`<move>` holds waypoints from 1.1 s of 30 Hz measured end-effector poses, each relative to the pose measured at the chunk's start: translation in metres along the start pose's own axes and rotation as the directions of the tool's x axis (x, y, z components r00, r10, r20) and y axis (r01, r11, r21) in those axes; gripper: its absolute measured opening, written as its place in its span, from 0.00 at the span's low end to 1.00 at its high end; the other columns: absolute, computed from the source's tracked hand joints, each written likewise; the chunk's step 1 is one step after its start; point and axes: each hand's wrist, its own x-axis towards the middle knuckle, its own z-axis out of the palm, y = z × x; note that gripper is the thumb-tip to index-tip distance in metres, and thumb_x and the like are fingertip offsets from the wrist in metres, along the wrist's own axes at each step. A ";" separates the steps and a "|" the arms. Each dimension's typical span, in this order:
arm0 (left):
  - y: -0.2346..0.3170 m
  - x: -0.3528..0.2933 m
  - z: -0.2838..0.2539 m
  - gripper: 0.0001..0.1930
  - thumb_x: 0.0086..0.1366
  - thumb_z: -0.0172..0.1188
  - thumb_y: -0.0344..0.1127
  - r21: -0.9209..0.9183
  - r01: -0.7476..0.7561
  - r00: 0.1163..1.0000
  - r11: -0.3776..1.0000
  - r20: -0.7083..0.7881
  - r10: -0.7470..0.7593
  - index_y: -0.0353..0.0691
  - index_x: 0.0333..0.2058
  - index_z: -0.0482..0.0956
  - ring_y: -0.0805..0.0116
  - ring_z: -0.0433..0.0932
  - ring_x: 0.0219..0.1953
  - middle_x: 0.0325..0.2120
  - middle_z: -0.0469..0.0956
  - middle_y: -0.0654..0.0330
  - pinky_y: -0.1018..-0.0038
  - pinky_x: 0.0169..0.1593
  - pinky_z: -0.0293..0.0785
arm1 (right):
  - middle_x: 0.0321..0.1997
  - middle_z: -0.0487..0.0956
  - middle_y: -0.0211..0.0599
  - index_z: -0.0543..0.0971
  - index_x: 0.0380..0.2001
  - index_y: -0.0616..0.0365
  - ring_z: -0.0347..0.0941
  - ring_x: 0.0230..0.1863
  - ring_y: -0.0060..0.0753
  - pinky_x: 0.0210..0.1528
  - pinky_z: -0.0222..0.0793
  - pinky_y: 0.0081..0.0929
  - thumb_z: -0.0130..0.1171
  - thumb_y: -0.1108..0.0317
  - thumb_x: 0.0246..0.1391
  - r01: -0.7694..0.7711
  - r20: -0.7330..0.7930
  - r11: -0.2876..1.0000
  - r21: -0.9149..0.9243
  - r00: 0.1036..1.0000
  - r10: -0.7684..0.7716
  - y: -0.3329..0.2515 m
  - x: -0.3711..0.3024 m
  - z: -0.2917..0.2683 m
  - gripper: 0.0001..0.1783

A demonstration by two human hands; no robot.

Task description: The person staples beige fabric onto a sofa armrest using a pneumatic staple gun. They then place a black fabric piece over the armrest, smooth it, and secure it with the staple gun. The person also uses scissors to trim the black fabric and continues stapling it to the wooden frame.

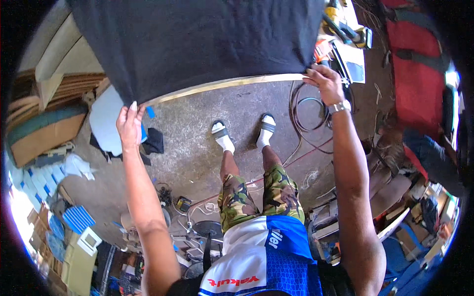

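A wide sheet of black fabric spreads in front of me, its near edge running between my two hands. Along that edge a pale wooden strip shows just below the cloth. My left hand pinches the fabric's near left corner between thumb and fingers. At the near right corner, my right hand is closed on the cloth, close to the strip's right end. A watch circles my right wrist. What lies under the fabric is hidden.
Yellow-and-black power tools lie beyond my right hand. A coiled hose and cords cross the concrete floor. Upholstered pieces stand at left, a red padded piece at right. Clutter and cables lie around my legs.
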 end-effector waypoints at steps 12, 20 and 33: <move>0.021 -0.047 0.203 0.24 0.63 0.64 0.37 0.551 -0.829 0.405 -0.094 0.707 0.580 0.39 0.56 0.72 0.51 0.62 0.67 0.61 0.69 0.51 0.55 0.69 0.55 | 0.36 0.82 0.36 0.79 0.39 0.67 0.81 0.38 0.26 0.44 0.81 0.25 0.65 0.68 0.58 0.013 0.030 0.990 -0.138 1.000 -0.009 0.008 0.006 0.001 0.12; -0.026 -0.001 0.325 0.42 0.66 0.42 0.70 0.171 -0.903 0.167 -0.394 0.985 0.046 0.46 0.69 0.58 0.60 0.45 0.75 0.72 0.51 0.61 0.57 0.74 0.33 | 0.33 0.83 0.34 0.81 0.37 0.67 0.80 0.36 0.23 0.41 0.77 0.22 0.65 0.67 0.58 0.003 0.050 0.975 -0.222 0.999 0.008 0.010 0.010 0.003 0.12; -0.089 -0.001 0.321 0.39 0.68 0.46 0.62 -0.145 -0.784 0.056 -0.604 0.952 -0.302 0.48 0.71 0.52 0.64 0.40 0.75 0.74 0.46 0.64 0.56 0.75 0.27 | 0.36 0.80 0.33 0.74 0.44 0.63 0.77 0.35 0.21 0.30 0.78 0.19 0.65 0.67 0.58 0.002 -0.244 0.884 0.468 0.961 0.128 0.061 -0.044 0.047 0.16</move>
